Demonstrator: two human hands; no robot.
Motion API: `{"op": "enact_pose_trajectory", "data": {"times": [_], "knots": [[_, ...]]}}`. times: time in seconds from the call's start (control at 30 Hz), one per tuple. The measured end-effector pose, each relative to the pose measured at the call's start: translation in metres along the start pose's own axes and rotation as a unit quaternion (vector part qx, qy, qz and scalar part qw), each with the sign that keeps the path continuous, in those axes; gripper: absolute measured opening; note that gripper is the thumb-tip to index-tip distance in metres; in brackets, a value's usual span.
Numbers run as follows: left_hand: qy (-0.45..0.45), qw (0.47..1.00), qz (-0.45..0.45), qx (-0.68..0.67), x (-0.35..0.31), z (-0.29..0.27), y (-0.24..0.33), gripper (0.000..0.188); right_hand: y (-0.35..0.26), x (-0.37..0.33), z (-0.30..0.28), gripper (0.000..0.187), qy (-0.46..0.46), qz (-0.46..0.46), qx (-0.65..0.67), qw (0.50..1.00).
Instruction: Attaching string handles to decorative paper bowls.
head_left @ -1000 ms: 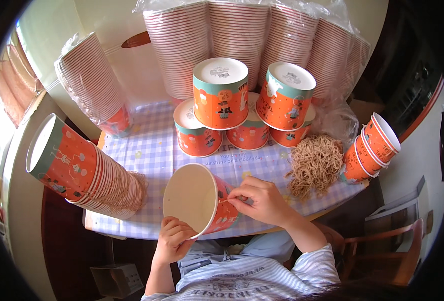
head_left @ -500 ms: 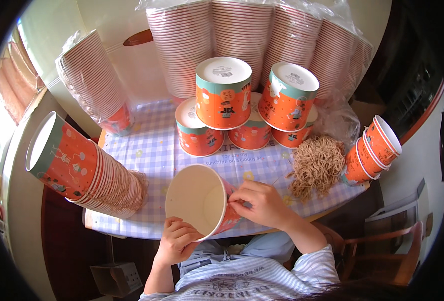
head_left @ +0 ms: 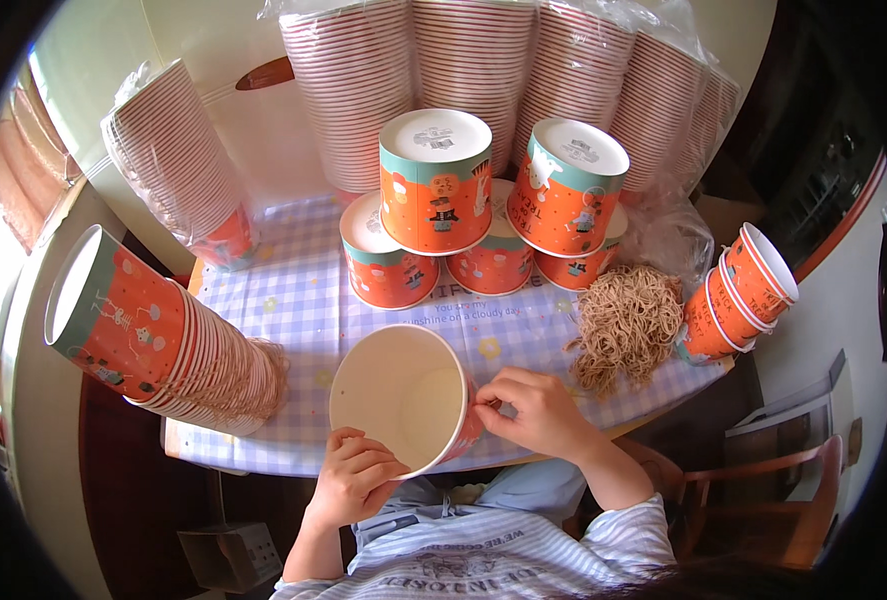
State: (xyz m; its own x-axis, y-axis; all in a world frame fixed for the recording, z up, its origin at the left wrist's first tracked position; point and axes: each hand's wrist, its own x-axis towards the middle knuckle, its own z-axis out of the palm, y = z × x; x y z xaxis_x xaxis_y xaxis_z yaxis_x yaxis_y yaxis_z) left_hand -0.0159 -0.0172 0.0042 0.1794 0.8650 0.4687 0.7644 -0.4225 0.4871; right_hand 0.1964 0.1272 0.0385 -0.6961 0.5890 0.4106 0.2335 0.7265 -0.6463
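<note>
A large paper bucket point(head_left: 403, 395), pale inside and orange outside, lies tilted at the table's near edge with its mouth toward me. My left hand point(head_left: 361, 470) grips its lower rim, fingers over the edge. At the bucket's right side, the fingertips of my right hand point(head_left: 533, 410) are pinched together close against the orange wall. What they pinch is too small to make out. A tangled heap of tan string point(head_left: 628, 325) lies beyond my right hand. To the left leans a stack of nested buckets point(head_left: 178, 340) with tan strings hanging around its lower rims.
Upside-down orange buckets point(head_left: 435, 205) are piled at the table's middle back. Behind them stand tall plastic-wrapped stacks point(head_left: 468, 70), with another wrapped stack point(head_left: 178, 160) at back left. Smaller orange cups point(head_left: 733, 300) stand at right. A checked cloth point(head_left: 303, 290) covers the table; a wooden chair point(head_left: 763, 500) is lower right.
My right hand has moved slightly right, its fingertips still pinched beside the bucket. The left hand keeps its hold on the rim. The whole view has shifted a little.
</note>
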Motion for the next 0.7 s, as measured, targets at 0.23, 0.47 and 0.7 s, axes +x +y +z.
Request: {"op": "enact_pose_trajectory", "data": {"times": [0.23,0.47,0.7], "knots": [[-0.024,1.000,0.008,0.011,0.002,-0.002,0.005,0.022,0.003,-0.003,-0.003,0.010,-0.021,0.000,0.015,1.000],[-0.053,0.998,0.037,0.018,0.003,-0.002,0.010,0.022,0.010,-0.004,-0.007,0.013,-0.053,0.108,0.126,0.985],[-0.143,0.988,0.057,-0.020,0.020,-0.010,0.019,0.017,0.038,-0.010,-0.016,0.018,-0.144,-0.099,0.067,0.982]]}}
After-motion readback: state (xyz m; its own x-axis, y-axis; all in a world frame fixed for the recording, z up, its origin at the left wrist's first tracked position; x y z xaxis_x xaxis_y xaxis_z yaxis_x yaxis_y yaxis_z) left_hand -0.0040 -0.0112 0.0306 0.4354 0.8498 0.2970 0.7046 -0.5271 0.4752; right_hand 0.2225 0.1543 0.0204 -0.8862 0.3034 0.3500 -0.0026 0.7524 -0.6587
